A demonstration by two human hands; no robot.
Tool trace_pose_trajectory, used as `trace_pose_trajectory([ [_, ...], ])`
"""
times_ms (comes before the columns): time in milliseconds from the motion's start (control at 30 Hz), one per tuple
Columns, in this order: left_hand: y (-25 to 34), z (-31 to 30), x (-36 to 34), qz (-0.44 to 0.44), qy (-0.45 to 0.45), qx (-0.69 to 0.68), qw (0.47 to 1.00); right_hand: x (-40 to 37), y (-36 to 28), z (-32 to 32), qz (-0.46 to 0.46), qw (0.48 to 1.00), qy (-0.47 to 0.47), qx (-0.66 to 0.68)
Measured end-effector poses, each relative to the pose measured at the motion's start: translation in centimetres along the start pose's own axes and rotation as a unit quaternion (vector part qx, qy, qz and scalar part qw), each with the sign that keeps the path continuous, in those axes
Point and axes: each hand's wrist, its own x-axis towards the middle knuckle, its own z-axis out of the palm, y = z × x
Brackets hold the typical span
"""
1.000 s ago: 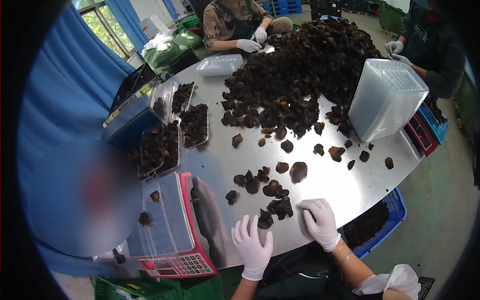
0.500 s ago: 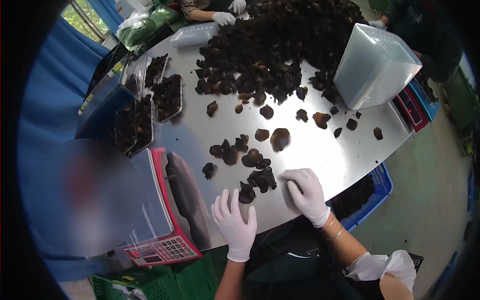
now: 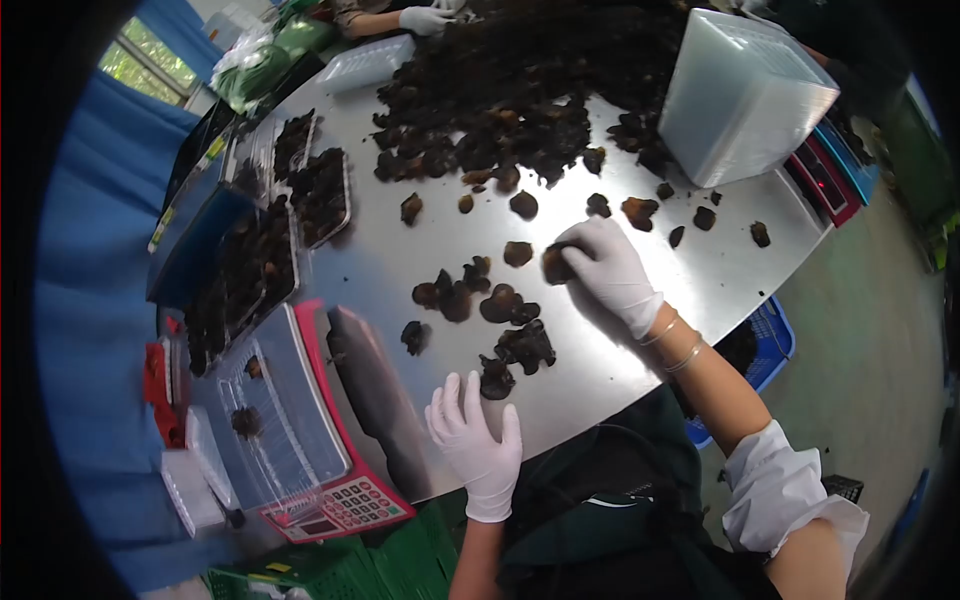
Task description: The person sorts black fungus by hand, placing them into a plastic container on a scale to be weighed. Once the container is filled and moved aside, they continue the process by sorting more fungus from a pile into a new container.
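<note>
White gloves cover both hands. My right hand (image 3: 608,268) has reached over the metal table (image 3: 400,260), its fingers closed on a brown mushroom piece (image 3: 556,266) that still touches the surface or lies very near it. Near the table's front edge, my left hand (image 3: 474,440) is empty with its fingers apart, just below a dark mushroom piece (image 3: 496,380). Several other dark pieces (image 3: 455,298) lie loose between the hands and the large dark pile (image 3: 540,60) at the back.
A pink-edged scale (image 3: 360,500) with a clear tray (image 3: 290,430) stands at the left, below filled trays (image 3: 325,195). Stacked clear containers (image 3: 735,105) stand back right near a red scale (image 3: 825,185). A blue basket (image 3: 772,345) is below the right edge. A co-worker's gloved hand (image 3: 425,20) is at the back.
My right hand has moved up and forward from the front of the table and closed on the brown piece. My left hand has barely moved. The view has shifted slightly, showing the tray on the scale.
</note>
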Motion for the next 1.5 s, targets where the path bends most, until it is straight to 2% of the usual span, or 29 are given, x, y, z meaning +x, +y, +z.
trace_pose_trajectory([
  [67,-0.3,0.1,-0.1,-0.007,-0.005,0.003,1.0,0.2,-0.2,0.1,0.075,0.99,0.005,0.118],
  [100,-0.4,0.3,-0.1,-0.001,-0.013,0.001,1.0,0.6,-0.1,0.2,0.075,0.99,0.001,0.119],
  [233,-0.4,0.2,-0.1,0.003,-0.019,0.011,1.0,2.5,-0.7,1.7,-0.067,0.993,-0.081,0.06],
  [300,-0.4,0.2,0.0,-0.003,-0.022,0.009,1.0,2.9,-0.8,3.0,-0.167,0.977,-0.101,-0.087],
  [333,-0.2,0.2,0.1,-0.004,-0.026,0.008,1.0,2.9,-0.9,3.5,-0.214,0.966,-0.087,-0.116],
  [367,-0.1,0.2,0.1,-0.005,-0.017,0.004,1.0,3.0,-0.8,3.3,-0.21,0.967,-0.091,-0.114],
  [433,0.0,0.0,0.2,-0.009,-0.005,0.003,1.0,3.7,-0.6,2.5,-0.16,0.964,-0.195,-0.079],
  [500,0.0,0.0,0.2,-0.004,-0.007,0.01,1.0,2.1,-0.1,1.3,-0.176,0.969,-0.139,-0.102],
  [567,-0.1,0.1,0.2,-0.008,-0.002,0.007,1.0,-0.4,0.7,-1.4,-0.109,0.979,-0.122,-0.118],
  [600,0.0,0.0,0.2,-0.008,-0.008,0.007,1.0,-2.0,0.2,-2.9,-0.041,0.985,-0.075,-0.151],
  [633,0.0,-0.1,0.1,-0.009,-0.015,0.007,1.0,-3.3,0.3,-4.5,-0.034,0.984,-0.013,-0.174],
  [667,-0.1,0.0,0.1,-0.013,-0.016,0.003,1.0,-4.7,1.0,-6.5,-0.004,0.973,0.021,-0.228],
  [700,-0.2,0.1,0.1,-0.007,-0.012,0.005,1.0,-6.1,2.1,-8.4,-0.02,0.96,0.068,-0.27],
  [767,-0.2,0.1,0.1,0.0,-0.011,0.005,1.0,-9.0,4.0,-11.9,0.082,0.942,0.135,-0.298],
  [833,-0.2,0.2,0.1,-0.001,-0.008,0.011,1.0,-11.4,6.6,-15.8,0.109,0.913,0.163,-0.358],
  [900,-0.2,0.1,0.1,0.003,-0.005,0.007,1.0,-12.6,6.2,-16.9,0.11,0.855,0.236,-0.449],
  [967,-0.2,0.2,0.1,0.005,-0.003,0.007,1.0,-12.4,5.1,-16.4,0.086,0.838,0.273,-0.464],
  [1033,-0.3,0.3,0.0,-0.002,0.0,0.0,1.0,-11.3,2.3,-14.3,0.073,0.921,0.256,-0.285],
  [1167,-0.2,0.4,-0.1,0.007,0.013,0.011,1.0,-8.4,-1.7,-5.9,-0.009,0.985,0.11,-0.129],
  [1233,-0.3,0.4,-0.2,0.009,0.014,0.012,1.0,-6.0,-4.1,-2.4,-0.03,0.994,0.021,-0.102],
  [1300,-0.3,0.4,-0.3,0.01,0.017,0.012,1.0,-3.5,-5.3,0.8,-0.048,0.992,-0.018,-0.117],
  [1367,-0.4,0.5,-0.2,0.017,0.024,0.014,0.999,-1.5,-6.5,3.1,-0.043,0.975,-0.089,-0.201],
  [1433,-0.5,0.5,-0.4,0.01,0.01,0.011,1.0,-0.3,-6.0,5.0,-0.069,0.951,-0.103,-0.283],
  [1500,-0.5,0.5,-0.4,0.012,0.01,0.007,1.0,0.5,-5.7,4.6,-0.088,0.963,-0.117,-0.227],
])
